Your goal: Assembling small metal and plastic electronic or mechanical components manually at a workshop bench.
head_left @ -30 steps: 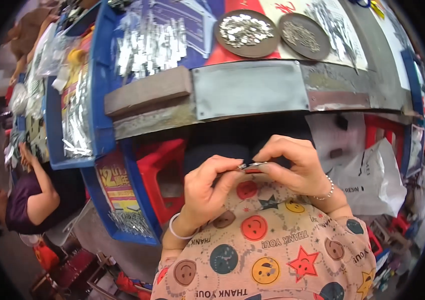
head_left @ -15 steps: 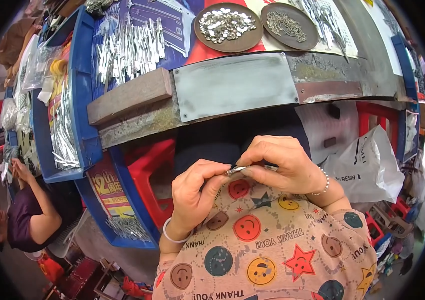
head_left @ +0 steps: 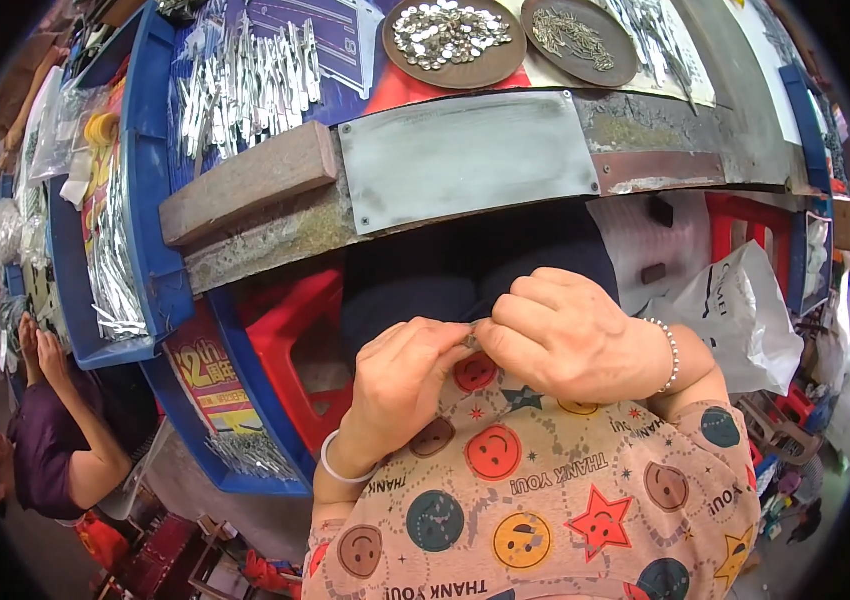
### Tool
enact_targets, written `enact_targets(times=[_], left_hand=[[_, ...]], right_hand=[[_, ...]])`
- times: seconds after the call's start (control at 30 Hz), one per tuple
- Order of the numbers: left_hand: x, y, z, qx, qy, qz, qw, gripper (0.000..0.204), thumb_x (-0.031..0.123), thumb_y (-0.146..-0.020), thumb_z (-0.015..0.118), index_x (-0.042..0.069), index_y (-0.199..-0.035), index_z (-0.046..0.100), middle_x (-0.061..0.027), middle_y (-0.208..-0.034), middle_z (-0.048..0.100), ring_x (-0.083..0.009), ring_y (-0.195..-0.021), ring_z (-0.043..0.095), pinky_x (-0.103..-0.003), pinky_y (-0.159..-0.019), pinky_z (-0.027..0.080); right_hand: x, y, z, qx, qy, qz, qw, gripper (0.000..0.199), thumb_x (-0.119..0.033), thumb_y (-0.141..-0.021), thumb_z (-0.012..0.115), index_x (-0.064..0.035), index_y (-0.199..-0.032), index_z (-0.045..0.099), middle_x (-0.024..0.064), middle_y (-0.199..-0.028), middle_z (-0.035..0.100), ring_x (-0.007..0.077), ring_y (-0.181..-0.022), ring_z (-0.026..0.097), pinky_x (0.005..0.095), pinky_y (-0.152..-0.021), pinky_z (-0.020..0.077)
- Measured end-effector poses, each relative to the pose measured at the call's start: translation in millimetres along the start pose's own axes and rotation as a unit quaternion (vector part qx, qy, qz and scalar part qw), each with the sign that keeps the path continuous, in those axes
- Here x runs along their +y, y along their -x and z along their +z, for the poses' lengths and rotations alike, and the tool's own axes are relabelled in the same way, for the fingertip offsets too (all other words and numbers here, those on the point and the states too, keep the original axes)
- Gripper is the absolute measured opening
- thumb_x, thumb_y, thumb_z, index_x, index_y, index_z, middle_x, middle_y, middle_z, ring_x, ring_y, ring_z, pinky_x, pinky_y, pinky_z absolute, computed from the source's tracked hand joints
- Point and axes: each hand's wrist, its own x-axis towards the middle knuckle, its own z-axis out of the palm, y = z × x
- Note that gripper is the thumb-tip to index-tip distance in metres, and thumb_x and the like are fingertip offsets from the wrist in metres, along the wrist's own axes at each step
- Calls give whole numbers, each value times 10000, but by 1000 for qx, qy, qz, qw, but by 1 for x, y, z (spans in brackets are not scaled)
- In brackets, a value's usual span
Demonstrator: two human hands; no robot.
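I had both hands over the lap, just in front of the counter (head_left: 670, 130). Left hand (head_left: 395, 385) pinched a small, dull grey metal piece (head_left: 470, 341) between thumb and fingers; right hand (head_left: 567, 335) met it there, fingers curled. Its fingertips were hidden, so I couldn't tell what it gripped. Piece sat between the two hands, too small to read its shape.

Counter edge was rough and scuffed, carrying a smooth grey rectangular plate (head_left: 470, 160) with screwed corners and a squared brown block (head_left: 250, 185) just left of it. Behind: slim shiny metal strips (head_left: 250, 90) in a loose heap, then two round brown dishes, one (head_left: 455, 82) with flat glossy discs (head_left: 450, 33), one (head_left: 600, 80) with fine slender metal bits (head_left: 572, 38).

Room: blue plastic bins (head_left: 160, 290) and a red plastic stool (head_left: 280, 335) to the left, crinkled white bag (head_left: 745, 320) right, another person (head_left: 50, 460) seated far left.
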Motion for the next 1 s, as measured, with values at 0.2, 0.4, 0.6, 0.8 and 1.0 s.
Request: enact_targets(times=[0.2,0.4,0.6,0.8,1.0], left_hand=[[0,4,10,44,70,-3,997,233,-45,-736,683,-14,-950,598,-135,-763,629,-268,-645,619,-314,-567,488],[-1,-1,13,58,30,19,998,198,-54,-759,666,-12,-943,602,-130,-776,644,-242,-659,628,-287,-577,497],[-1,6,23,54,114,-2,992,195,-62,-753,661,-35,-933,593,-148,-758,630,-261,-630,622,-302,-544,493],[5,3,25,64,134,-47,988,170,-60,-821,609,-30,-988,595,-148,-810,633,-236,-648,622,-297,-566,501],[7,-1,27,80,143,-39,986,206,-60,-876,561,-19,-1076,590,-133,-917,599,-165,-747,587,-233,-642,474]], right_hand=[[8,4,3,10,-148,61,987,185,-173,-717,654,-40,-750,530,76,-691,474,251,-628,520,339,-564,428],[12,15,3,-38,-255,177,950,282,-274,-886,585,-37,-744,530,105,-680,539,301,-648,567,379,-565,444],[-10,18,25,39,-143,194,970,231,-187,-889,560,-56,-701,531,97,-548,512,277,-473,547,361,-443,436],[3,21,31,23,-251,203,946,243,-174,-919,522,-22,-732,547,115,-603,558,277,-506,569,349,-465,445],[8,14,38,169,-457,249,837,266,-222,-947,503,12,-824,538,74,-689,551,156,-582,544,262,-551,452]])
